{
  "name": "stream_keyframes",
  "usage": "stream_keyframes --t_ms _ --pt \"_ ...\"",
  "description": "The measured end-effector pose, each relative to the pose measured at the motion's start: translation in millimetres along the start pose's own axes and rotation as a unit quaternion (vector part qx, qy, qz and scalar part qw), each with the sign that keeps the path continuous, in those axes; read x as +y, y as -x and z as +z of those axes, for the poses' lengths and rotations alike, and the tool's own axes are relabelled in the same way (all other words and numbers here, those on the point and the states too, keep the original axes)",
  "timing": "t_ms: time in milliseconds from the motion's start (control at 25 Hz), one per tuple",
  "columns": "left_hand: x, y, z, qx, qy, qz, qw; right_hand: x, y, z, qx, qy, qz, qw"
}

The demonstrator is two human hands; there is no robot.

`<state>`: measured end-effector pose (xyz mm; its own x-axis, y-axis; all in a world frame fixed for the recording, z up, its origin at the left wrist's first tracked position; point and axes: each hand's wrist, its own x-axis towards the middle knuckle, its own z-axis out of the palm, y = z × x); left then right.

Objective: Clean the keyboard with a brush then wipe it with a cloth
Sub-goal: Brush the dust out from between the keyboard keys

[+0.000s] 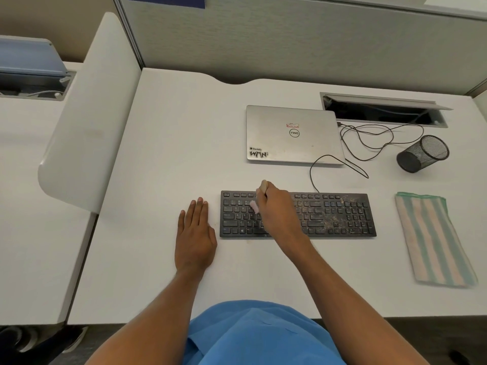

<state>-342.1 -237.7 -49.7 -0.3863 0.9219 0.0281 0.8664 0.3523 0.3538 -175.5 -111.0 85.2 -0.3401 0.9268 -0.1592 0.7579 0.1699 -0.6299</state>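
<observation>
A white desk (171, 154) was seen from above, with a closed silver laptop (292, 134) lying toward one o'clock of its middle. Nearer the person a black keyboard (342, 214) was laid flat, its long axis running from nine to three o'clock. Its three-o'clock half was speckled with pale debris, and the nine-o'clock half looked cleaner. A striped cloth (432, 238) was laid on the desk at three o'clock of the keyboard, apart from it and untouched. The left hand (195, 238) was rested flat on the desk, fingers straight and holding nothing, just beside the keyboard's nine-o'clock end. The right hand (276, 212) was held over keys toward nine o'clock of the keyboard's middle. Its fingers were curled round a small brush (263, 187), the pale handle pointing to twelve o'clock and the pinkish bristles set on the keys. Brushing was judged unfinished: the dirt lay toward three o'clock of the right hand, along the long axis, and that hand was also nearer the cloth.
</observation>
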Motion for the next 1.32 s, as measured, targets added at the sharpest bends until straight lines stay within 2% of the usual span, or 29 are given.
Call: stream_keyframes --t_ms 240,360,480,640,800,960,1040,1160,1320 --pt "0 0 0 0.002 0.000 0.000 1.000 1 2 -6 -0.058 0.024 0.038 0.997" --pt "0 0 0 0.004 0.003 0.001 1.000 -6 1 -18 -0.011 0.050 0.018 0.999" --pt "0 0 0 0.007 0.005 0.001 1.000 -6 0 -10 0.008 -0.012 -0.003 1.000" --pt "0 0 0 0.005 0.002 0.003 1.000 6 0 0 -0.034 -0.021 0.007 0.999" --pt "0 0 0 0.005 0.004 0.001 1.000 3 0 -18 -0.089 0.076 0.021 0.993" --pt "1 -1 0 0.004 0.005 0.001 1.000 -5 -2 -19 -0.017 0.017 0.005 1.000" --pt "0 -1 0 0.006 0.006 0.001 1.000 -2 -3 -12 -0.012 -0.004 -0.005 1.000" --pt "1 0 0 0.006 0.005 0.001 1.000 3 -1 -4 -0.051 0.008 -0.010 0.999" --pt "1 1 0 0.002 0.003 -0.002 1.000 1 1 -22 -0.120 0.106 0.001 0.987"
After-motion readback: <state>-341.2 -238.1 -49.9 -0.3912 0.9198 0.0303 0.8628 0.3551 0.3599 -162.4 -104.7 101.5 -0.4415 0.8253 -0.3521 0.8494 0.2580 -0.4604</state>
